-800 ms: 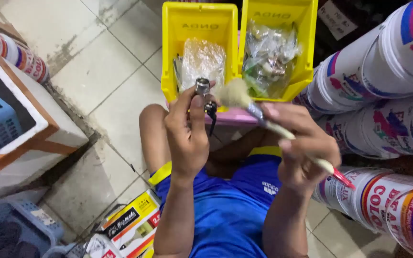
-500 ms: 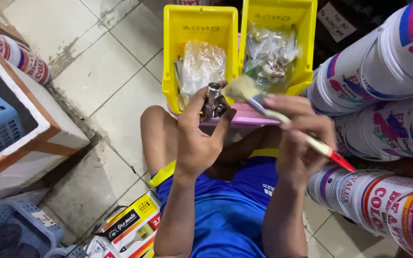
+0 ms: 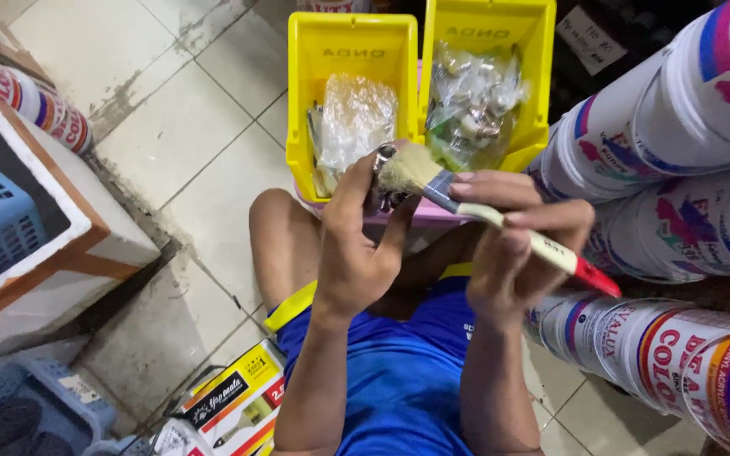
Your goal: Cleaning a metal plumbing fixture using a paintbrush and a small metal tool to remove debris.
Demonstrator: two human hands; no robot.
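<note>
Head view: left hand clamps small metal fitting; right hand grips paintbrush. Bristles meet fitting; light, short strokes seem best.

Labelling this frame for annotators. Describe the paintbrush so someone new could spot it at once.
Start at the two yellow bins on the tiled floor at the top of the view. Just below them, the right hand holds the paintbrush slanting down to the right, bristles against the small metal part in the left hand. Nothing else nearby has its pale bristles, cream handle and red tip.
</note>
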